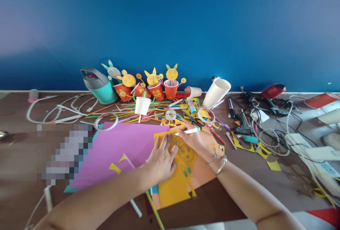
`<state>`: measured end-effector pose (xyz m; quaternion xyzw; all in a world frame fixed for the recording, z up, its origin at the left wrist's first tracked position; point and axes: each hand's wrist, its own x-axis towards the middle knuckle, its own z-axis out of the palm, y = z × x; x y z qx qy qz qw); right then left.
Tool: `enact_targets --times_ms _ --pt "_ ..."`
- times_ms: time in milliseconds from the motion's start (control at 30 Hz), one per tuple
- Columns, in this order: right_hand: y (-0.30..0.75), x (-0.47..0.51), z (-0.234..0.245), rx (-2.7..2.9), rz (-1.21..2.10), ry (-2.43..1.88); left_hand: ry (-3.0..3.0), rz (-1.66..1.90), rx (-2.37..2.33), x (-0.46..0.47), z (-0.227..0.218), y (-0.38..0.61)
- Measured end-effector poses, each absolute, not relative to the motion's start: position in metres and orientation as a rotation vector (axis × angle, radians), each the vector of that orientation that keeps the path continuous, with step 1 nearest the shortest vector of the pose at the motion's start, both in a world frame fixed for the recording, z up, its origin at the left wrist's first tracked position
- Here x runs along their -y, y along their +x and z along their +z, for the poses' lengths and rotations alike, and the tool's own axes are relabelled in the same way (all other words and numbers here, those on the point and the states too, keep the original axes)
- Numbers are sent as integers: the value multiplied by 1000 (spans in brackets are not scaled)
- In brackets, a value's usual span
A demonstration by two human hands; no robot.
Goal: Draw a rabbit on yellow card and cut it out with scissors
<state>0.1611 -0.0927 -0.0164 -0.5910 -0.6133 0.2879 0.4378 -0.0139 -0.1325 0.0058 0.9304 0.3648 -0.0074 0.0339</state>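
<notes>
My left hand (161,160) lies flat with fingers spread on an orange-yellow paper sheet (176,187) that bears drawn circles and ear shapes. My right hand (195,139) is closed around a white marker with a teal end (189,131), its tip touching the sheet near the top edge. Two bracelets sit on my right wrist. The sheet overlaps a large pink paper (124,148) lying on the brown table.
Along the blue wall stand red paper cups with yellow bunny faces (159,84), a teal jug (99,84), stacked white cups (216,91), tape rolls (205,115), scissors (195,120), scattered straws, a glue gun (243,125), tangled cables and a power strip (313,152) at right.
</notes>
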Motion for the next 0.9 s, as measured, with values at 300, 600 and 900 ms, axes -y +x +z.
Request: enact_targets --times_ms 300,600,900 --pt "163 90 -18 1579 680 -1425 2871 53 -1122 132 2 -15" --pt "163 91 -15 1652 670 -1419 2880 76 -1121 134 1 -15" --pt "162 90 -14 1641 639 -1447 2868 47 -1113 133 2 -15"
